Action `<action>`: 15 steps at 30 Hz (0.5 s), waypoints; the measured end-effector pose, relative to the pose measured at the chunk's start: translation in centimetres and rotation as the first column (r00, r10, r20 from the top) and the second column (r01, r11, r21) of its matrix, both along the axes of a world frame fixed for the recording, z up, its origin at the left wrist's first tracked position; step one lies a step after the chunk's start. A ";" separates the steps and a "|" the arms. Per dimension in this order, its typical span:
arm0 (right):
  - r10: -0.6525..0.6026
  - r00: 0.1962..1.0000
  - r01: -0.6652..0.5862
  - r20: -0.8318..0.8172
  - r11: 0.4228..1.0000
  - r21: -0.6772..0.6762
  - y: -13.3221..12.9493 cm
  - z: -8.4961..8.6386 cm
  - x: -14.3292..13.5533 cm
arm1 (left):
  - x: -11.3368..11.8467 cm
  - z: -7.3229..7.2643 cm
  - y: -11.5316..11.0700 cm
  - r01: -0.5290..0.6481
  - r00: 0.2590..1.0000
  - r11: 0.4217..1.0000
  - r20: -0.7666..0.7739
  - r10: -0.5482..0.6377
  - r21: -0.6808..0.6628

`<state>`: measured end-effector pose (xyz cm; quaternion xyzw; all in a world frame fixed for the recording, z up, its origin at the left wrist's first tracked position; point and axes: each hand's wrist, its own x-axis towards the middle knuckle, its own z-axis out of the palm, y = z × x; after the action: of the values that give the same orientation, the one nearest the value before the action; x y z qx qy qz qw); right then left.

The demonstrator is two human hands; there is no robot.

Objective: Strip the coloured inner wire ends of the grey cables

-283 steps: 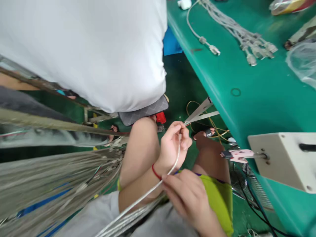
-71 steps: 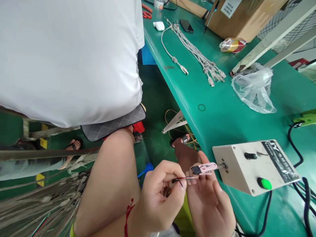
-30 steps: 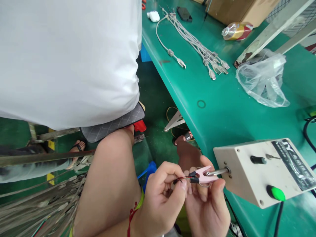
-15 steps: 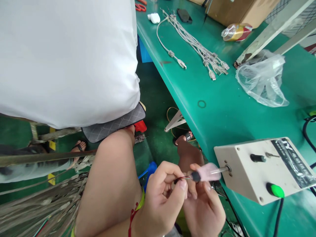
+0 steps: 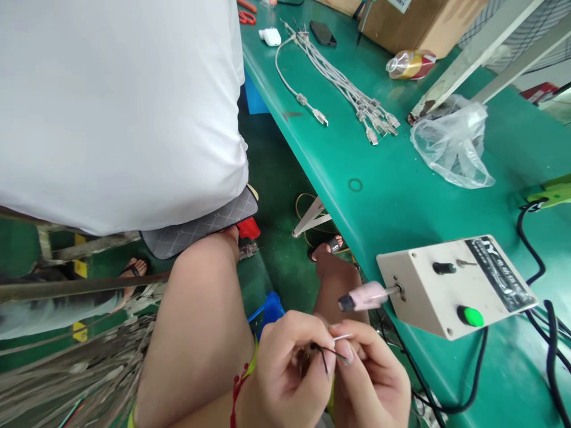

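My left hand [image 5: 289, 365], with a red cord at the wrist, is closed with thumb and forefinger pinching several thin wires [image 5: 325, 352]. Dark wire ends and a pale one stick out past the fingertips. Touching it on the right, my right hand [image 5: 372, 377] pinches the wire ends between finger and thumb. The rest of the cable is hidden inside my left hand. Just above my hands, a pink cone-shaped holder with a dark tip [image 5: 363, 296] sticks out on a metal shaft from a beige machine box [image 5: 428, 291], apart from the wires.
On the green table [image 5: 383, 208] lie a bundle of grey USB cables [image 5: 343, 77], a plastic bag [image 5: 452, 142], a bottle [image 5: 410, 64] and a phone [image 5: 323, 34]. A person in a white shirt [image 5: 120, 113] sits close at the left. Bundled cables [image 5: 89, 356] hang at lower left.
My hands have moved down, away from the pink holder, and the wires no longer reach its tip. My right hand has closed on the wire ends. The view has shifted slightly.
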<state>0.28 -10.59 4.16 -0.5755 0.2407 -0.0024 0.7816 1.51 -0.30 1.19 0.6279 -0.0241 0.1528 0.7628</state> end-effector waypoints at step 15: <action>-0.020 0.998 0.027 -0.065 0.993 0.118 -0.2 0.2 1.0 | -0.1 -0.9 -0.1 0.169 0.985 0.980 -0.008 -0.171 -0.106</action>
<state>1.25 -10.78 4.31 -0.5249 0.2721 0.0211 0.8062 1.44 -0.36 0.27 0.5838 -0.0629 0.0827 0.8052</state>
